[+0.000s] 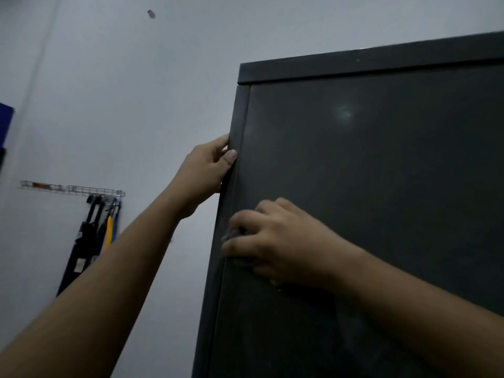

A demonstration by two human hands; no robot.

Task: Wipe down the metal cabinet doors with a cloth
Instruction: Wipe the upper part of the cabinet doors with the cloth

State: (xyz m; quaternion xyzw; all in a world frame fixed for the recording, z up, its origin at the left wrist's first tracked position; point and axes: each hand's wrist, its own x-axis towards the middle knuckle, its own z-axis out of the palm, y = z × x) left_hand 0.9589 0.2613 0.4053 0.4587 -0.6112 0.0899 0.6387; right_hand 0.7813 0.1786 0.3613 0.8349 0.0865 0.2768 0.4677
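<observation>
While the left hand (207,165) grips the cabinet (381,186) edge, the right hand (275,241) presses a barely visible cloth (240,261).

No legible text, label, brand or number anywhere. Pale tags on the dark hanging items (81,249) by the wall are too blurred to read.

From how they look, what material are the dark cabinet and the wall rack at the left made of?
Cabinet: probably painted sheet metal, dark grey and semi-gloss. The flat door shows a soft light reflection, and the edges are thin and folded.

Wall rack: probably chromed or polished steel wire. It is thin and silvery with bright glints, but it is too small to be sure.
</observation>
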